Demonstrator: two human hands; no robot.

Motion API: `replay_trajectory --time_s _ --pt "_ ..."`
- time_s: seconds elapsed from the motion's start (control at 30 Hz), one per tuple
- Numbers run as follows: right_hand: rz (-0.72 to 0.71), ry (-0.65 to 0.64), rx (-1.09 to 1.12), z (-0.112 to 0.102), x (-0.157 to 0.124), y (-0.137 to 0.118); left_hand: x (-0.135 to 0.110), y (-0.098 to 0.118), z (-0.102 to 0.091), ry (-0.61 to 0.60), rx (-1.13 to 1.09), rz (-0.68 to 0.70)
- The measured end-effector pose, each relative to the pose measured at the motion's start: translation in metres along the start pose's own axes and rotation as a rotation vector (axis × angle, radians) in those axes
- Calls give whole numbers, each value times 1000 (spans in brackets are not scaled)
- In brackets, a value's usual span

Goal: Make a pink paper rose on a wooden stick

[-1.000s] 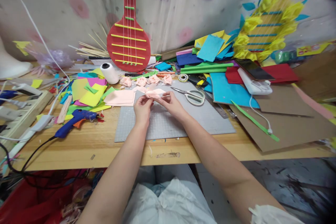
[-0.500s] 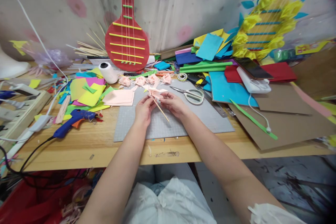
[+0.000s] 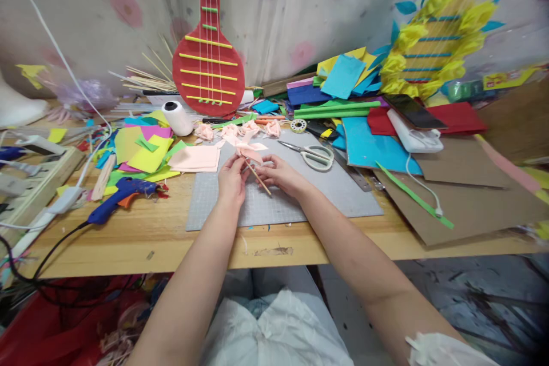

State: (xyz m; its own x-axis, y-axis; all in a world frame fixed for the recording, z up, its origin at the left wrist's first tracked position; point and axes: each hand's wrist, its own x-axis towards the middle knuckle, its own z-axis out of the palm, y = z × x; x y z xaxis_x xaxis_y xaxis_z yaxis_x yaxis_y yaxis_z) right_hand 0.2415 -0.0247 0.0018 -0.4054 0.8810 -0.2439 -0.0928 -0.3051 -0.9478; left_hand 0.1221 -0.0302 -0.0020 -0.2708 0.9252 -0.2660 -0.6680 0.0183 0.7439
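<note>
Over a grey cutting mat (image 3: 300, 200) both my hands work on a pink paper flower (image 3: 249, 150) fixed to a thin wooden stick (image 3: 259, 178). My left hand (image 3: 231, 178) pinches the paper at the top of the stick. My right hand (image 3: 281, 174) has its fingers closed round the stick, which slants down to the right between the hands. A row of finished pink paper flowers (image 3: 231, 130) lies at the mat's far edge. A stack of pink paper squares (image 3: 196, 158) rests just left of the mat.
Scissors (image 3: 311, 152) lie on the mat to the right. A blue glue gun (image 3: 118, 199) lies to the left, near coloured paper scraps (image 3: 143, 148) and a white thread spool (image 3: 178, 118). Brown cardboard (image 3: 467, 194), a phone (image 3: 414, 111) and paper piles crowd the right. A red paper guitar (image 3: 209, 63) leans at the back.
The wooden stick has come into view under the pink flower. Both hands have shifted slightly while turning the paper on it. The view has barely moved.
</note>
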Motion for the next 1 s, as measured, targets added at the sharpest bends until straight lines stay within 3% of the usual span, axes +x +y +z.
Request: replay_trajectory --time_s 0.13,0.3,0.43,0.67,1.0 --pt "5 19 -244 4 1 5 6 3 -5 85 -70 66" --pt "-254 137 -682 3 4 8 10 5 -8 87 -86 18" --pt "-344 118 -887 1 -3 2 9 8 -7 103 -72 7" --pt "-369 62 -1009 1 -9 -4 6 8 -5 135 -20 24" --pt "-313 125 -1002 -1 -6 -3 8 6 -9 102 48 98"
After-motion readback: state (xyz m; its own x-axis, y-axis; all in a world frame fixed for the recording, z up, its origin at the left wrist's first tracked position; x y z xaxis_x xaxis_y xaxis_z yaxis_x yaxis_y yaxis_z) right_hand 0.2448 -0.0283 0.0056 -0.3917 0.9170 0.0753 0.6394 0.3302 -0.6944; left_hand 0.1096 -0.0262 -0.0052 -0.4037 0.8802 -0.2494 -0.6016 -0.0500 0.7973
